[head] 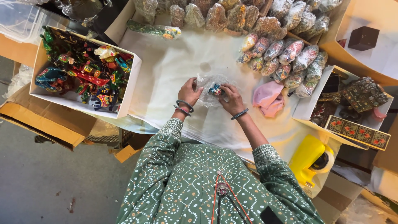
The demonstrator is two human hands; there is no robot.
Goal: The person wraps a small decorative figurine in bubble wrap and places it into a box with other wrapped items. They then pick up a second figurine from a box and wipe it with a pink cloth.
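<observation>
I see my left hand (pixel 190 92) pinching the near edge of a clear bubble-wrap sheet (pixel 209 85), and my right hand (pixel 232 98) closed around a small painted figurine (pixel 215 90) lying on that sheet between both hands. The figurine sits just left of my right fingertips, nearer that hand; its long axis I cannot tell. Beyond my right hand lies a pink cloth (pixel 268 98); farther out to my left, a white box of painted figures (pixel 83 70).
</observation>
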